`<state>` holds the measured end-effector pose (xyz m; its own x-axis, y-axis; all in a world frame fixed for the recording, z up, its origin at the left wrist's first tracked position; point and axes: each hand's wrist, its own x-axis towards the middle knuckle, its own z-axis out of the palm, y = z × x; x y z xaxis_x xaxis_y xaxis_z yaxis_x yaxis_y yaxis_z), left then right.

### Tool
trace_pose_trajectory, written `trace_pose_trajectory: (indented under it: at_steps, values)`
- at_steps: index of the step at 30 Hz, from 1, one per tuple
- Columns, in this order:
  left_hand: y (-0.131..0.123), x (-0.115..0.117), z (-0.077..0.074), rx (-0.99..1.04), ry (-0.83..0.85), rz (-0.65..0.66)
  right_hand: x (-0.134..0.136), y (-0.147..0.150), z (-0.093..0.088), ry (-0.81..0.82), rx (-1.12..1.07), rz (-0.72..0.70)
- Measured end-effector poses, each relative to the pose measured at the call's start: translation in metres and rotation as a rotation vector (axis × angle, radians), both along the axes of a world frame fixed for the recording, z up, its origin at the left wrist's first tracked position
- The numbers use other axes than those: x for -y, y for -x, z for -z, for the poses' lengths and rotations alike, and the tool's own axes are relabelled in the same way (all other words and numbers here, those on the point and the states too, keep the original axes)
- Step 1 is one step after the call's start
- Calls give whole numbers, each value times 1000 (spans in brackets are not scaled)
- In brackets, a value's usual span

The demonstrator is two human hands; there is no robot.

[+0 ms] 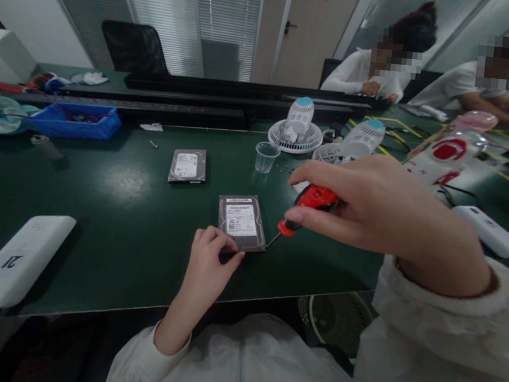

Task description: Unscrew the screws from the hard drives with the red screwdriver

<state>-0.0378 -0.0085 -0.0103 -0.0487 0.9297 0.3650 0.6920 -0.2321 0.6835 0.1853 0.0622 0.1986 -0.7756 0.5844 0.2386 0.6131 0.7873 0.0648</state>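
A hard drive (243,221) with a white label lies flat on the green table in front of me. My left hand (213,250) grips its near left edge, thumb at the front and fingers on top. My right hand (347,203) is closed around a screwdriver (311,203) with a red and black handle. The screwdriver slants down to the left, and its thin tip meets or nearly meets the drive's near right corner. Behind and to the left lies a second hard drive (187,166), label up. A clear plastic cup (265,158) stands beyond the first drive.
White power bank (23,259) at front left, another (494,231) at right. Blue tray (77,121) at back left. White fan parts (296,138) and a red-and-white bottle-like object (451,151) stand at back right. Two people (369,70) sit across the table. A basket (336,319) is below its front edge.
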Motion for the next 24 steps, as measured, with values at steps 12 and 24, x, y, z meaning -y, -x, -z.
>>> trace_pose_trajectory:
  at_steps: [12, 24]
  values:
    - [0, -1, 1, -3, -31, 3, -8, -6, 17, 113, -264, -282]
    - [0, -2, 1, -11, -21, 6, -17, -8, 22, 73, -320, -222]
